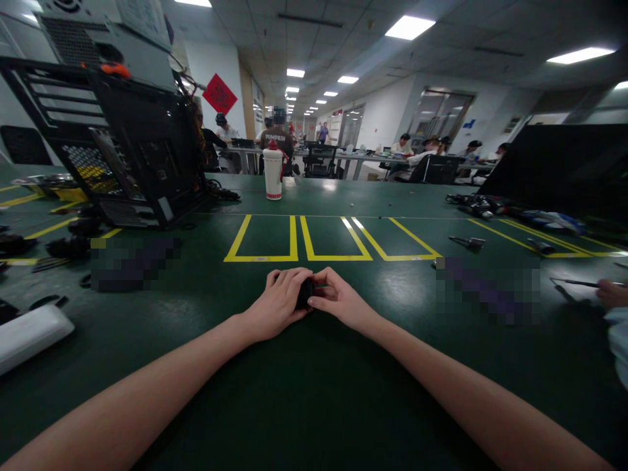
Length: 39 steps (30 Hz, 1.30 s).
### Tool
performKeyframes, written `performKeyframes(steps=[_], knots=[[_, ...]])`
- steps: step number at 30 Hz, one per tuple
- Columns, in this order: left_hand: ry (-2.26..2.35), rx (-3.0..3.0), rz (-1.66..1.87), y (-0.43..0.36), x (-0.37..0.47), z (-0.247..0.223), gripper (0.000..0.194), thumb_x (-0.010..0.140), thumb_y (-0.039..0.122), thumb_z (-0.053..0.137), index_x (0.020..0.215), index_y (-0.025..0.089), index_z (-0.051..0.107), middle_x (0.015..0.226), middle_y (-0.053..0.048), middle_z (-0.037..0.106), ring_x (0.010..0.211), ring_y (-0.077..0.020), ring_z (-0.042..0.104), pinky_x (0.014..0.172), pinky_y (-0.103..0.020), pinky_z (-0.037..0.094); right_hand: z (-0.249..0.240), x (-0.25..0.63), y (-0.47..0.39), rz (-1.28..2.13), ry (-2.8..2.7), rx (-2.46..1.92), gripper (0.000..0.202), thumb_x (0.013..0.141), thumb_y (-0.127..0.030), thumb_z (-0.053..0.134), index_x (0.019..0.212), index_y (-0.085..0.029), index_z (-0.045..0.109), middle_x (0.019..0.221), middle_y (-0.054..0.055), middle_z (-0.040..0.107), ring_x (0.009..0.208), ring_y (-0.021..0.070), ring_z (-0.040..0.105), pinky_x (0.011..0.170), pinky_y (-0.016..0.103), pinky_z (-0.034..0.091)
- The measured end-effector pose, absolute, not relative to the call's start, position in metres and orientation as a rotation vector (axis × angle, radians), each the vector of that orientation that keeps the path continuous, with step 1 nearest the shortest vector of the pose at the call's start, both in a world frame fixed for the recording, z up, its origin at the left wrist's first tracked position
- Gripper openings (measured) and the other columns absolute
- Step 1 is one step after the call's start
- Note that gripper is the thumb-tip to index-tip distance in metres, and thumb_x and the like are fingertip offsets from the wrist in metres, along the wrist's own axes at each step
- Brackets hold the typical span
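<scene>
Centre of frame: we saw black object (pixel 305 294) mostly hidden by left hand (pixel 284 299) and right hand (pixel 338 299); we could not identify it. Mid-right: purple item (pixel 488 288) was blurred by pixelation. Lower left: edge cut off white object (pixel 36 337). Far right: co-worker's sleeve (pixel 620 337) was cut off.

Counter (pixel 314 405): extends across the lower and middle frame. At its centre, an object (pixel 305 294), partly hidden, lies between the left hand (pixel 277 304) and the right hand (pixel 343 302), fingers of both touching it. Behind the hands, three tape outlines (pixel 294 239) run side by side on the counter. A tumbler (pixel 273 175) stands beyond the leftmost outline, upper centre. Upper left: computer case (pixel 147 154), with a power supply unit (pixel 105 39) on top; cables (pixel 223 191) lie just right of it. Right edge: a co-worker's hand (pixel 611 293).
</scene>
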State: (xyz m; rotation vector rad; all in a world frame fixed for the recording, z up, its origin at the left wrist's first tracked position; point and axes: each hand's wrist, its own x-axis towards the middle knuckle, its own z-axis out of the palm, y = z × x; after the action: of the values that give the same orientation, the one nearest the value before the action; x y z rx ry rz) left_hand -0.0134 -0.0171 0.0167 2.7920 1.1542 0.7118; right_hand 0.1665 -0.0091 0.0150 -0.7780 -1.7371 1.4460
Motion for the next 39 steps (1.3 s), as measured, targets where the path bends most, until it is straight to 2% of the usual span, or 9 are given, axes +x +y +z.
performKeyframes(steps=[3,9,14,21,27,33,39], knots=[[1.155,2.792,0.700,-0.0172,-0.0140,0.0164,0.061,0.075,0.021,0.055,0.124,0.019,0.019,0.124,-0.012,0.039,0.113,-0.0258,0.038,0.094,-0.047,0.026,0.0162,0.1675,-0.0112,1.463,-1.750,-0.732,0.035,0.067,-0.018,0.064,0.094,-0.022,0.042,0.097,0.000,0.049,0.097,0.0146,0.052,0.091,0.036,0.040],[1.151,2.806,0.742,-0.0168,-0.0127,0.0150,0.060,0.076,0.025,0.055,0.124,0.017,0.020,0.122,-0.012,0.040,0.112,-0.0256,0.039,0.094,-0.046,0.026,0.0157,0.1636,-0.0127,1.410,-1.685,-0.803,0.020,0.075,-0.027,0.056,0.091,-0.022,0.045,0.094,0.000,0.051,0.091,0.0150,0.054,0.081,0.035,0.046],[1.152,2.812,0.735,-0.0170,-0.0126,0.0150,0.061,0.076,0.023,0.055,0.124,0.018,0.019,0.123,-0.012,0.040,0.112,-0.0261,0.039,0.093,-0.047,0.027,0.0164,0.1632,-0.0108,1.422,-1.663,-0.883,0.026,0.073,-0.025,0.058,0.095,-0.020,0.046,0.096,0.002,0.051,0.093,0.0155,0.053,0.085,0.036,0.044],[1.150,2.801,0.721,-0.0169,-0.0139,0.0139,0.062,0.075,0.021,0.055,0.124,0.019,0.018,0.124,-0.012,0.039,0.113,-0.0267,0.038,0.093,-0.048,0.026,0.0177,0.1672,-0.0119,1.485,-1.733,-0.749,0.035,0.066,-0.019,0.065,0.093,-0.022,0.043,0.098,0.000,0.050,0.097,0.0150,0.053,0.091,0.037,0.041],[1.158,2.809,0.732,-0.0172,-0.0126,0.0163,0.059,0.077,0.025,0.055,0.124,0.018,0.020,0.122,-0.012,0.040,0.113,-0.0262,0.039,0.093,-0.046,0.027,0.0138,0.1642,-0.0111,1.384,-1.708,-0.811,0.017,0.076,-0.028,0.054,0.090,-0.022,0.046,0.093,0.000,0.051,0.091,0.0149,0.053,0.081,0.034,0.045],[1.171,2.809,0.715,-0.0181,-0.0134,0.0168,0.060,0.076,0.024,0.055,0.124,0.018,0.019,0.123,-0.012,0.040,0.112,-0.0261,0.039,0.093,-0.047,0.027,0.0151,0.1650,-0.0100,1.408,-1.705,-0.892,0.024,0.075,-0.028,0.056,0.096,-0.020,0.047,0.098,0.003,0.051,0.095,0.0163,0.053,0.085,0.037,0.044],[1.163,2.803,0.701,-0.0169,-0.0141,0.0150,0.062,0.075,0.021,0.056,0.124,0.018,0.019,0.124,-0.012,0.039,0.113,-0.0259,0.037,0.094,-0.046,0.026,0.0158,0.1677,-0.0116,1.466,-1.727,-0.738,0.033,0.068,-0.018,0.064,0.093,-0.022,0.044,0.099,0.000,0.051,0.097,0.0155,0.054,0.090,0.036,0.041]])
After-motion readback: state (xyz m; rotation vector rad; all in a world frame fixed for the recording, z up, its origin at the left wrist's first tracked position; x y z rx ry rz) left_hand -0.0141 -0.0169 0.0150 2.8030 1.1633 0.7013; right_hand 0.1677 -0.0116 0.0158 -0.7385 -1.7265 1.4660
